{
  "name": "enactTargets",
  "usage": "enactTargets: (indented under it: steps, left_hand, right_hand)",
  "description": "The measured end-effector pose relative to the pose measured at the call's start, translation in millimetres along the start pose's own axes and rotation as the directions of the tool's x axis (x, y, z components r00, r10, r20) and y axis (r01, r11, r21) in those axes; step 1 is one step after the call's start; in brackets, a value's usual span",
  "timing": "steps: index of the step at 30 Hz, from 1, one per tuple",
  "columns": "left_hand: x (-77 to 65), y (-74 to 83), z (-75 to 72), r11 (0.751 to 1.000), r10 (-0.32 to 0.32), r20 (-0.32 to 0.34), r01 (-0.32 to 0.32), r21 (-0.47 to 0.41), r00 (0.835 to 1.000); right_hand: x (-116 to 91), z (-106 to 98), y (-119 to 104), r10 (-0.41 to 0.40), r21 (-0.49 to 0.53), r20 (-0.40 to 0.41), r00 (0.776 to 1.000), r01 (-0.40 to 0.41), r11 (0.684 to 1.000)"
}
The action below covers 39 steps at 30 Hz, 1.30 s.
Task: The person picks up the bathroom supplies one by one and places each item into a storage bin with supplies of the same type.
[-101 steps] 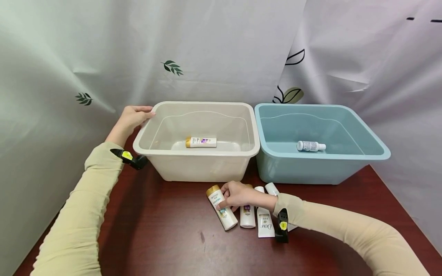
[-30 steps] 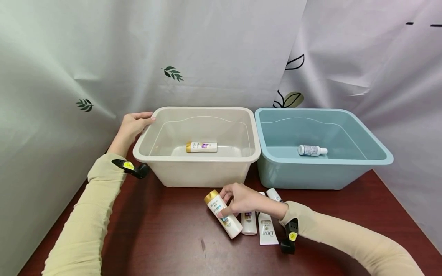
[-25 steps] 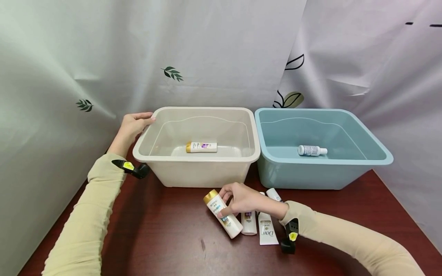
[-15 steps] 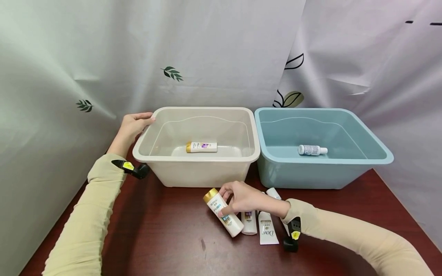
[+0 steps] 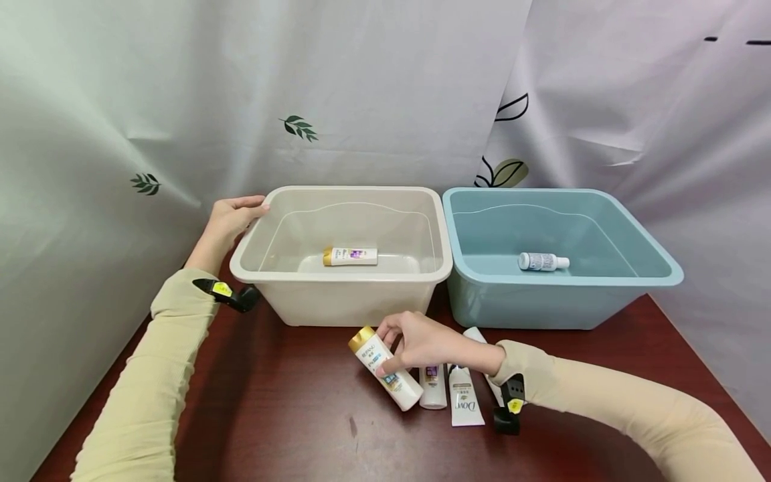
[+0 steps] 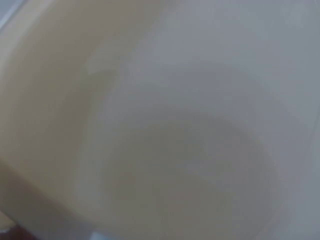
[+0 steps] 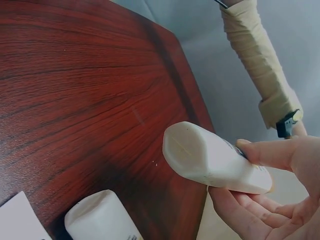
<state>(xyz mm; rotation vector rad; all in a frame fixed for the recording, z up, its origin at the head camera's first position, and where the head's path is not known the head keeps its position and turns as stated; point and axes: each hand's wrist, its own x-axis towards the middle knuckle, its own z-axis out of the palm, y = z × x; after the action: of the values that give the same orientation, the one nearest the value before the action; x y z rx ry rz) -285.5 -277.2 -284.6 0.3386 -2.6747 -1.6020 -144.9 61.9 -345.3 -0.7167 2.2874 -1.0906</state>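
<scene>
With our right hand [image 5: 415, 341] we are pinching a smooth, flattened white bottle [image 5: 395, 384] over the wood-grained table [image 5: 289, 402], gold cap [image 5: 361, 339] pointing away-left, long axis slanting; our left hand [image 5: 230, 219] is gripping the cream plastic tub [image 5: 349, 299] by its rim.

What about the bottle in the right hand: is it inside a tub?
No, the head view shows the right hand holding the bottle in front of the cream tub.
</scene>
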Motion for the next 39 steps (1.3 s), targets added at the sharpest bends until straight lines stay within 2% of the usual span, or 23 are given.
enactTargets:
  steps: [11, 21, 39]
  left_hand:
    - [-1.0, 1.6, -0.1, 1.0, -0.005, 0.002, 0.005, -0.008, 1.0]
    - [-2.9, -0.1, -0.8, 0.999, 0.032, 0.006, -0.032, -0.004, 0.999]
    - [-3.5, 1.6, -0.3, 0.999, 0.011, 0.013, -0.012, 0.035, 1.0]
  right_hand:
    - [1.9, -6.1, -10.7, -0.029, -0.01, 0.006, 1.0, 0.029, 1.0]
    - [1.9, -9.9, -16.1, -0.031, -0.009, 0.024, 0.999, 0.031, 0.999]
    - [0.5, -16.7, -28.4, -0.032, -0.048, 0.028, 0.999, 0.033, 0.998]
